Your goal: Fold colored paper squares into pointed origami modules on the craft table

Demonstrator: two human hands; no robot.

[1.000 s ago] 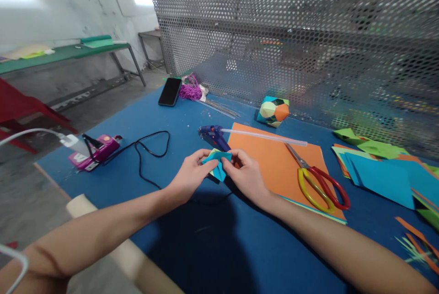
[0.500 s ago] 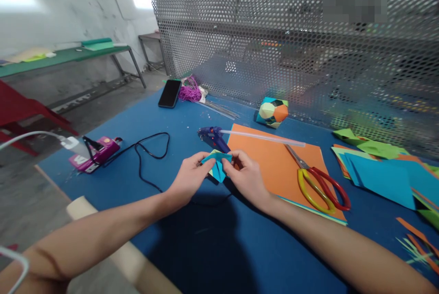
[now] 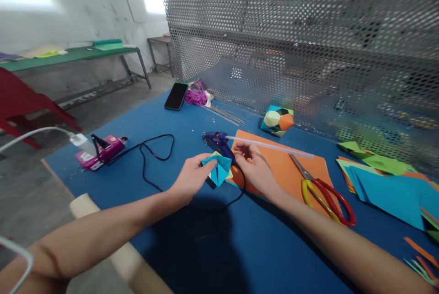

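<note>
My left hand pinches a small folded piece of blue and pale yellow paper, thumb on its face. Part of the paper's underside is dark. To its right is my right hand, apart from the paper, fingers loosely curled and spread with nothing visible in them. The fingertips are close to the handle of a dark blue glue gun, which lies on the table with a long clear glue stick in its back end. Under the right hand lies a stack of orange paper sheets.
Red-and-yellow-handled scissors rest on the orange sheets. A multicoloured paper ball stands by the perforated metal screen. Blue sheets lie right. A purple power strip, black cord, phone and purple string are left.
My right hand has let go of the folded paper and moved right, beside the glue gun's handle. The left hand still holds the paper, whose blue face now shows more. The view has shifted slightly.
</note>
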